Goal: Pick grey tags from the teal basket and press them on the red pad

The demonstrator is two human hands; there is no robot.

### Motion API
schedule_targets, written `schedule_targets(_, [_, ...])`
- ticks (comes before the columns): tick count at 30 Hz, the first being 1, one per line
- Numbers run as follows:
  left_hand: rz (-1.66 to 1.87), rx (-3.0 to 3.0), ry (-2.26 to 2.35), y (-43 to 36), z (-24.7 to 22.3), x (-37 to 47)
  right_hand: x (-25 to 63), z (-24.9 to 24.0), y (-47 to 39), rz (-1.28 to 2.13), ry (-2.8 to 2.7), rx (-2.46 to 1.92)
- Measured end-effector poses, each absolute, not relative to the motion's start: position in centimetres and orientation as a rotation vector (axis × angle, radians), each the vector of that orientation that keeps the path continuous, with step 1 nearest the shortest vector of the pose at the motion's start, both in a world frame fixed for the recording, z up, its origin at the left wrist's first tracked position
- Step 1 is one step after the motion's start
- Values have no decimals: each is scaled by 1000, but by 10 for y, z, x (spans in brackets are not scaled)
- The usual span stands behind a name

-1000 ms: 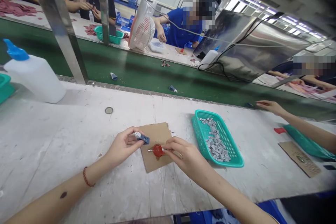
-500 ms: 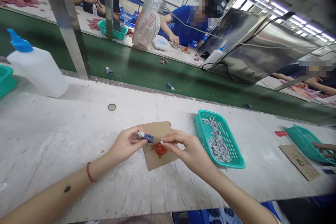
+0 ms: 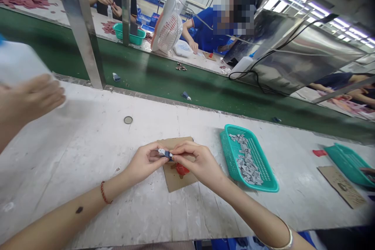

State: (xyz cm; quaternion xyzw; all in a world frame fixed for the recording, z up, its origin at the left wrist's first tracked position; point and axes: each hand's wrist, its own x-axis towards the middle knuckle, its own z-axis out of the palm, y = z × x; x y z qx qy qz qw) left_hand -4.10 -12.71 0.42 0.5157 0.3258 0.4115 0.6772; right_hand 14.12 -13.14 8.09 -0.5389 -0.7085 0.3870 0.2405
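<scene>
small dark blue piece (image 3: 166, 154), whitish lumpy left end, pinched in left hand (image 3: 146, 160) over brown cardboard (image 3: 172, 181), tiny pale part (image 3: 171, 156) at its right end, in right hand (image 3: 195, 156)

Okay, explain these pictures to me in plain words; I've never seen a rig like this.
There is no robot here, just a person working bare-handed. Every picture comes from one camera worn on their head, looking forward and down.

The left hand holds a small dark blue and white part. The right hand has its fingertips pinched at the part's other end; whether they grip a separate piece is too small to tell.

Below the hands, on the pale worktable, lies a cardboard piece bearing something red and glossy. To the right is a green plastic basket of small grey pieces; to the left, a crimped bottle cap. At far left, another person's hand is at a white bottle.
</scene>
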Motion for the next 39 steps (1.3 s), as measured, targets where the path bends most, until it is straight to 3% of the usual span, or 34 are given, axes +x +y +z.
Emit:
schedule_targets(6, [927, 1196, 745, -128, 5, -42, 139, 77, -131, 1119, -1883, -1513])
schedule_targets(13, [1031, 1327, 761, -129, 10, -43, 144, 80, -124, 1616, -1562, -1461])
schedule_targets(22, [1204, 1322, 810, -130, 13, -45, 123, 77, -128, 1784, -1479, -1280])
schedule_targets(35, [1146, 1264, 843, -128, 31, -48, 114, 80, -130, 1716, -1390, -1310])
schedule_targets(39, [1179, 1095, 930, -107, 34, -57, 143, 97, -124, 1386, -1654, -1425])
